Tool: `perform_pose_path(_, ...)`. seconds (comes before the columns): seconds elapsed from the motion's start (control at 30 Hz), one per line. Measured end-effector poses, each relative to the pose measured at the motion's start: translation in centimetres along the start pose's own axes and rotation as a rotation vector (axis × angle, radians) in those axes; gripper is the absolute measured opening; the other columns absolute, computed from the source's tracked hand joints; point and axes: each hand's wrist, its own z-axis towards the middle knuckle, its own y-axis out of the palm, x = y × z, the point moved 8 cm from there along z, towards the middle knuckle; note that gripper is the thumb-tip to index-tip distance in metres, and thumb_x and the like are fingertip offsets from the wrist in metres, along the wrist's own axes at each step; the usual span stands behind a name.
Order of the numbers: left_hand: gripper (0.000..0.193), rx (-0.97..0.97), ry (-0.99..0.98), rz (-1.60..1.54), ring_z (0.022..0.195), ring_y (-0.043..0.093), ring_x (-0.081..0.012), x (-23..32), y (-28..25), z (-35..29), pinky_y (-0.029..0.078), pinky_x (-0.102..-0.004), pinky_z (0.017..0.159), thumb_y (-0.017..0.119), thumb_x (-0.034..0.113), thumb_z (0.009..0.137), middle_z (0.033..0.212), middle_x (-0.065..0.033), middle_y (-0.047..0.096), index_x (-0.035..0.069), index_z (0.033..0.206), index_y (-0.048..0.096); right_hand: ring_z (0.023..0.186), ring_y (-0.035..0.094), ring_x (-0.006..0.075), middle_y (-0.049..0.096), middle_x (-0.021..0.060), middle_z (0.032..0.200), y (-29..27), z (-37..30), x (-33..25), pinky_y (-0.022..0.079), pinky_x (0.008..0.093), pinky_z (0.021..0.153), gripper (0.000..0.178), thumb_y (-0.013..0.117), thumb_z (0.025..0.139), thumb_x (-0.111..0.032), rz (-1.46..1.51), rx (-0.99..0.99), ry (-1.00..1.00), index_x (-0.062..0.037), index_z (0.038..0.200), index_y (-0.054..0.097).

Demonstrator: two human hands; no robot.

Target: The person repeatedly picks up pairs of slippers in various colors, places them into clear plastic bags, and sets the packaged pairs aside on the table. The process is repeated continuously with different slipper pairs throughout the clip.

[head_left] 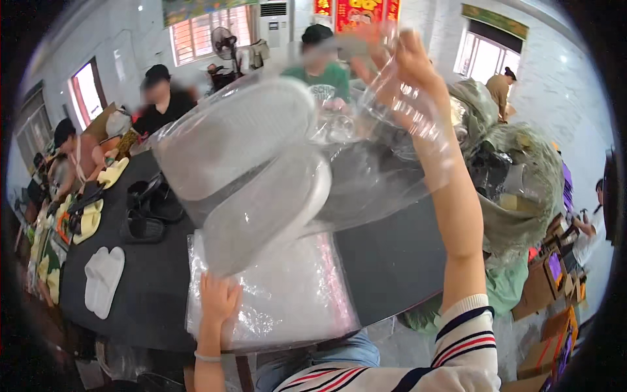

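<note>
fingers of both hands, left (219, 297) and right (408, 72), clamped on one clear bag (366, 176) holding two white slippers (255, 170).

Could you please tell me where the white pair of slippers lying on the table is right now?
The white slippers lie at the left of the head view on the dark table, left of the stack of clear bags.

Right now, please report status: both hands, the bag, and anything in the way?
Left hand grips clear bag low corner. Right hand holds its open end high. White slippers inside bag. Bag stack lies below on black table.
</note>
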Motion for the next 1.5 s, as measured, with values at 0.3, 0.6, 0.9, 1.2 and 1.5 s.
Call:
perform_pose_path(0.3,0.045,0.105,-0.272,-0.848,0.125,0.048,-0.0334,-2.4,0.3,0.1,0.033,-0.0448,0.109,0.053,0.015,0.092,0.131,-0.0185,0.055,-0.001,0.134,0.048,0.110,0.061,0.0353,0.066,0.0106,0.091,-2.4,-22.4,13.7,0.036,0.0582,0.107,0.027,0.064,0.085,0.001,0.224,-0.122,0.558,-0.0083,0.061,0.056)
perform_pose_path(0.6,0.039,0.215,-0.318,-0.792,0.124,0.053,-0.0271,-3.5,-1.5,0.5,0.029,-0.0390,0.112,0.049,0.017,0.098,0.132,-0.0158,0.057,-0.002,0.132,0.051,0.099,0.065,0.0247,0.066,0.0112,0.104,-5.0,-34.8,23.9,0.054,0.0344,0.087,0.012,0.064,0.090,-0.011,0.066,0.219,1.071,-0.0071,0.099,0.058)
perform_pose_path(0.9,0.066,0.132,-0.543,-1.248,0.114,0.055,-0.0201,-1.6,-2.4,2.6,0.043,-0.0318,0.098,0.062,0.013,0.094,0.121,-0.0167,0.059,0.004,0.148,0.027,0.092,0.064,0.0221,0.063,0.0166,0.098,-6.0,-26.8,26.8,0.052,0.0338,0.077,0.065,0.076,0.084,-0.028,-0.866,0.220,0.753,0.0001,0.131,0.042)
perform_pose_path(1.2,0.054,0.211,-0.295,-1.355,0.113,0.056,-0.0170,0.2,-4.6,2.2,0.045,-0.0299,0.097,0.056,-0.004,0.092,0.125,-0.0120,0.058,-0.001,0.141,0.035,0.103,0.058,0.0198,0.059,0.0137,0.116,-5.8,-30.8,30.8,0.047,0.0324,0.088,0.067,0.077,0.083,-0.025,-0.443,0.449,0.956,0.0018,0.134,0.043)
perform_pose_path(1.5,0.046,0.599,-0.307,-1.136,0.106,0.056,-0.0138,-1.0,-3.4,-0.8,0.046,-0.0264,0.090,0.057,-0.002,0.092,0.117,-0.0070,0.058,0.000,0.135,0.043,0.118,0.049,0.0247,0.052,0.0179,0.124,3.9,-28.8,26.5,0.040,0.0376,0.100,0.063,0.064,0.091,-0.022,-0.585,0.338,0.637,0.0002,0.139,0.029)
